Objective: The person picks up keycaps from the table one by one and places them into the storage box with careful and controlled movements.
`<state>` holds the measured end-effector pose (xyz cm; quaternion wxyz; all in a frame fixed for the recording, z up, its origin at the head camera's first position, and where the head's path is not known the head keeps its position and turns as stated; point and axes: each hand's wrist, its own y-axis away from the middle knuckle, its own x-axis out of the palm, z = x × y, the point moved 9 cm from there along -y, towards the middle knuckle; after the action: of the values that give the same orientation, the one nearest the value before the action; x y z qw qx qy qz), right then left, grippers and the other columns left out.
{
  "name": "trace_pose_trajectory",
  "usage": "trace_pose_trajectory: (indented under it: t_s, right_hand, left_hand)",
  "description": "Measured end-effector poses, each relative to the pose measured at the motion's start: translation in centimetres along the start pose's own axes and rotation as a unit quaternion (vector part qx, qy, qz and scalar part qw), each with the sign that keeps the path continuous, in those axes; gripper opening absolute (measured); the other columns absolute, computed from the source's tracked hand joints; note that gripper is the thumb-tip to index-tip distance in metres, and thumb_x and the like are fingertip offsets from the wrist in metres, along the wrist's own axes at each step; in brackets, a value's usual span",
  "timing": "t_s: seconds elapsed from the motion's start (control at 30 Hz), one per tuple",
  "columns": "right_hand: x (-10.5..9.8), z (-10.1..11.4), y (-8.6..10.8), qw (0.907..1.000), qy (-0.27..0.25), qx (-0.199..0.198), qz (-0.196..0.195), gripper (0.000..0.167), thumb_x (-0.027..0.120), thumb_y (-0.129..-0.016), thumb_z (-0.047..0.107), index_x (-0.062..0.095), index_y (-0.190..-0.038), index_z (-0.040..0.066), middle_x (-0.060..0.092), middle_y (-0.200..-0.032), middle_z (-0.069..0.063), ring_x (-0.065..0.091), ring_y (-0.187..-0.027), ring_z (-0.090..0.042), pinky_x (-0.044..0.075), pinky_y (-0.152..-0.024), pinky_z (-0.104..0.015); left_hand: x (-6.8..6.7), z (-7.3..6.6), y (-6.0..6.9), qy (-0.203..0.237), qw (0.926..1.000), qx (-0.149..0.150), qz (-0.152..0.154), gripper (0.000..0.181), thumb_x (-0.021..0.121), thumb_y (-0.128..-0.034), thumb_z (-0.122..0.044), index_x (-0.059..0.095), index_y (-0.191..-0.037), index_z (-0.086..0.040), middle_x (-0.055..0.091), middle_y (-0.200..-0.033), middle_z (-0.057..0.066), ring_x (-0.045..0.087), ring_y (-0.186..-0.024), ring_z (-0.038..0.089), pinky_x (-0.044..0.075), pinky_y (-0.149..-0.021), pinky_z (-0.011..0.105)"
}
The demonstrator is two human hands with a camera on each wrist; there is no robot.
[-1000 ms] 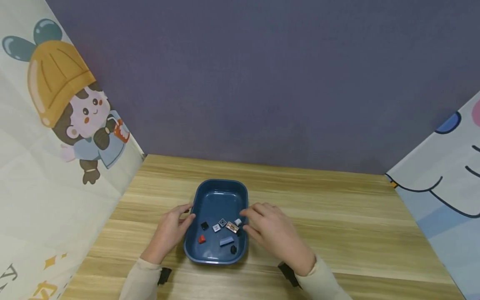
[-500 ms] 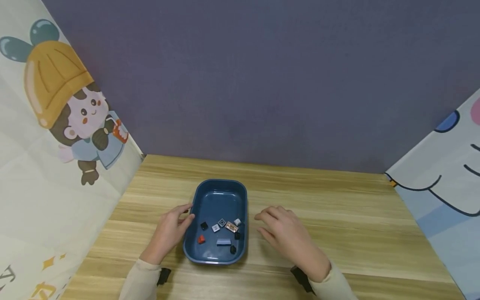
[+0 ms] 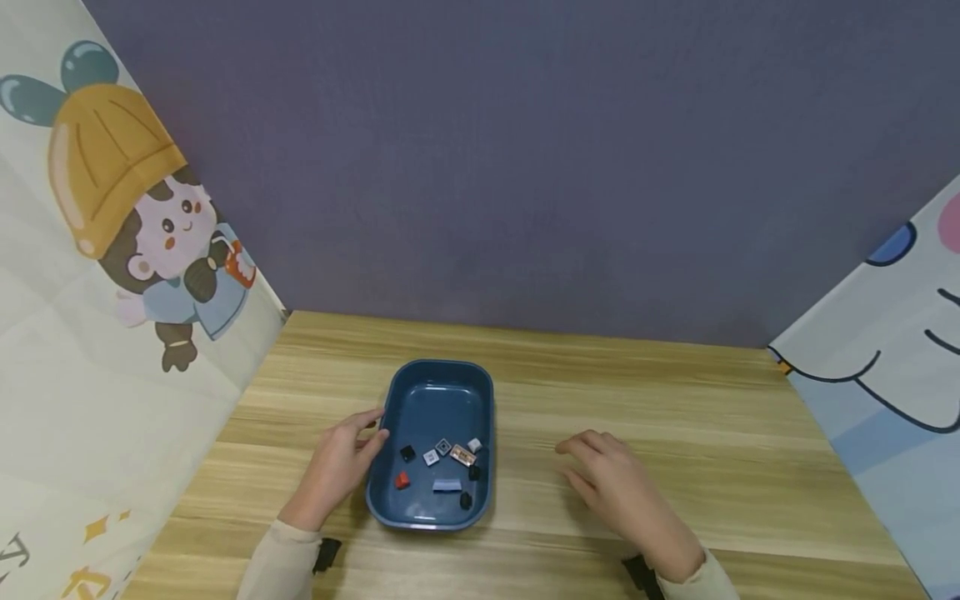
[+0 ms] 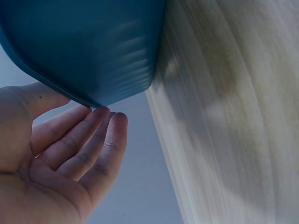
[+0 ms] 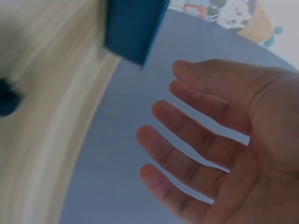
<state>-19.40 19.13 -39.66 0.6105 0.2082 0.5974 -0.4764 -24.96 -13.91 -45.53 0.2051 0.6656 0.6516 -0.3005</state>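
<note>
A dark blue plastic tray (image 3: 438, 400) with rounded corners stands on the table. Inside lie several small pieces that look like keycaps: a red one (image 3: 402, 480), a lavender bar (image 3: 447, 485), a copper-coloured one (image 3: 462, 455), white ones (image 3: 431, 457) and black ones (image 3: 407, 453). My left hand (image 3: 341, 462) holds the tray's left rim, thumb at the rim's edge and fingertips against its outer side, as the left wrist view also shows. Off to the tray's right, my right hand (image 3: 615, 483) hovers apart from it, fingers spread and loosely bent, holding nothing.
The wood-grain table (image 3: 675, 400) meets a grey-blue wall (image 3: 525, 167) at the back. Printed cartoon sheets flank it, one on the left (image 3: 75, 333) and one on the right (image 3: 892, 358). Dark devices sit under both wrists. The right wrist view is partly blurred.
My right hand has moved from over the tray's right rim away to the right. The lavender bar has turned slightly. My left hand stays on the left rim.
</note>
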Motion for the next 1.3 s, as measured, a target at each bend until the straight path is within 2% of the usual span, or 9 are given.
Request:
trace_pose_trajectory:
  t_s: [0.23,0.47,0.57,0.73,0.97,1.3]
  right_hand:
    - [1.3,-2.6,2.6,0.9988,0.002,0.043,0.025,0.031,0.087,-0.077,0.011,0.074,-0.105,0.010,0.069,-0.101,0.000,0.066,-0.092,-0.021,0.059,-0.081,-0.043]
    - [3.2,-4.2,4.9,0.9927,0.000,0.089,0.081,0.035,0.087,-0.076,0.013,0.072,-0.109,0.012,0.068,-0.106,-0.001,0.065,-0.094,-0.023,0.060,-0.078,-0.044]
    - [3.9,-4.7,5.5,0.9903,-0.010,0.102,0.093,0.034,0.086,-0.078,0.014,0.071,-0.108,0.013,0.068,-0.106,-0.001,0.065,-0.095,-0.023,0.061,-0.075,-0.043]
    - [4.5,-5.1,5.9,0.9881,-0.025,0.120,0.093,0.031,0.084,-0.080,0.013,0.072,-0.108,0.014,0.068,-0.104,0.001,0.065,-0.095,-0.023,0.060,-0.073,-0.045]
    - [4.7,-5.0,5.9,0.9920,-0.022,0.100,0.074,0.029,0.084,-0.079,0.010,0.073,-0.105,0.017,0.068,-0.101,0.004,0.064,-0.090,-0.018,0.061,-0.071,-0.039]
    - [4.8,-5.3,6.0,0.9887,-0.036,0.119,0.084,0.027,0.083,-0.081,0.011,0.073,-0.106,0.017,0.067,-0.102,0.005,0.064,-0.092,-0.019,0.060,-0.073,-0.042]
  left_hand:
    - [0.0,0.0,0.0,0.000,1.0000,-0.003,0.004,0.038,0.069,-0.0956,-0.009,0.063,-0.132,0.000,0.062,-0.125,0.025,0.071,-0.092,0.033,0.063,-0.073,0.033]
    - [0.0,-0.1,-0.1,-0.002,1.0000,-0.001,0.003,0.038,0.069,-0.0956,-0.010,0.063,-0.132,0.000,0.063,-0.124,0.025,0.072,-0.092,0.033,0.063,-0.074,0.034]
    - [0.0,-0.1,-0.1,-0.001,1.0000,-0.002,0.005,0.038,0.068,-0.0960,-0.010,0.063,-0.132,0.001,0.062,-0.125,0.025,0.071,-0.093,0.034,0.063,-0.075,0.035]
    - [0.0,-0.1,0.0,-0.006,1.0000,-0.002,0.007,0.038,0.067,-0.0964,-0.009,0.062,-0.132,0.002,0.062,-0.125,0.026,0.071,-0.094,0.034,0.063,-0.075,0.036]
    - [0.0,-0.1,0.0,-0.004,1.0000,-0.002,0.006,0.038,0.069,-0.0958,-0.010,0.063,-0.132,0.001,0.063,-0.124,0.025,0.071,-0.092,0.033,0.063,-0.074,0.036]
    - [-0.1,-0.1,0.0,-0.006,1.0000,0.007,-0.001,0.037,0.070,-0.0944,-0.008,0.064,-0.130,0.002,0.064,-0.122,0.025,0.072,-0.089,0.032,0.063,-0.072,0.034]
